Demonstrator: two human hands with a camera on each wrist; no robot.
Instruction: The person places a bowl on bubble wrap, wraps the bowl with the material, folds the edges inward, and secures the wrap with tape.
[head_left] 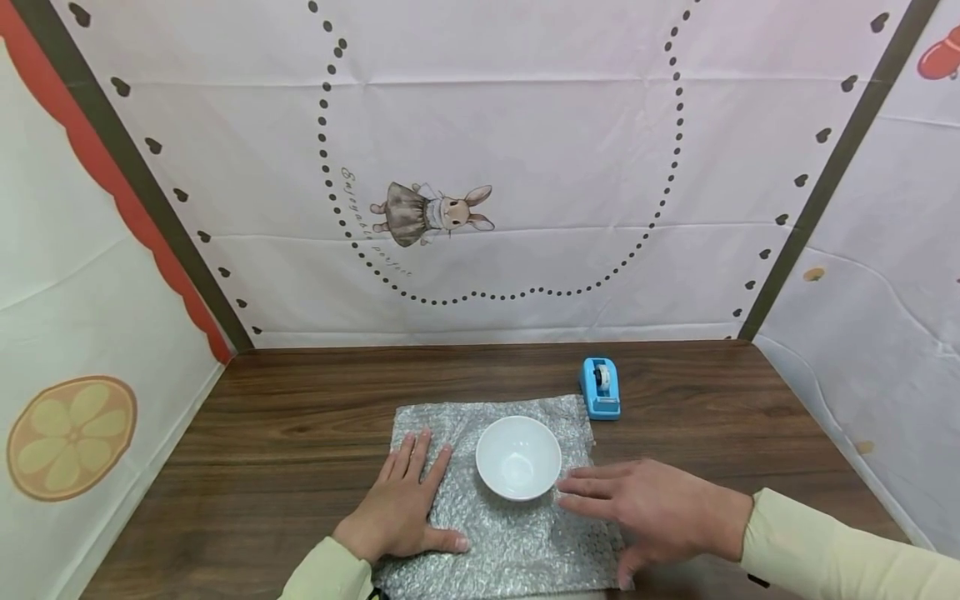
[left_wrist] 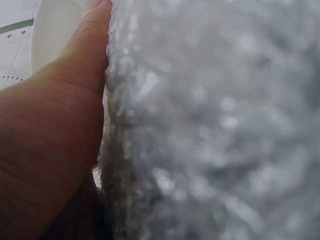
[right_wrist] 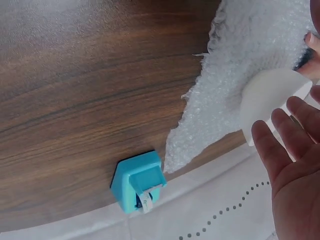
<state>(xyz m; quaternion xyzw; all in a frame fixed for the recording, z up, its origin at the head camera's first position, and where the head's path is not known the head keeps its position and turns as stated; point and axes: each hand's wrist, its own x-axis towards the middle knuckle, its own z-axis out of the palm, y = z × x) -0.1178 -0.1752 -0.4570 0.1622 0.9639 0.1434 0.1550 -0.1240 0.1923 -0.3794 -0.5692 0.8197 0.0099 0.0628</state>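
A white bowl [head_left: 518,458] stands upright on a sheet of bubble wrap [head_left: 517,558] spread over the table. My left hand [head_left: 405,512] lies flat on the left part of the sheet, fingers spread and pointing away from me. In the left wrist view the bubble wrap [left_wrist: 215,120] fills most of the picture beside the thumb side of the hand [left_wrist: 50,130]. To the right of the bowl is my right hand [head_left: 648,508], its fingers extended toward the rim. From the right wrist view, the fingers are close to the bowl [right_wrist: 272,97]; I cannot tell whether they touch it.
A blue tape dispenser [head_left: 601,388] stands at the far right corner of the bubble wrap. The brown wooden table [head_left: 300,417] is bounded by a printed white cloth [head_left: 525,167] at the back and cloth walls at both sides.
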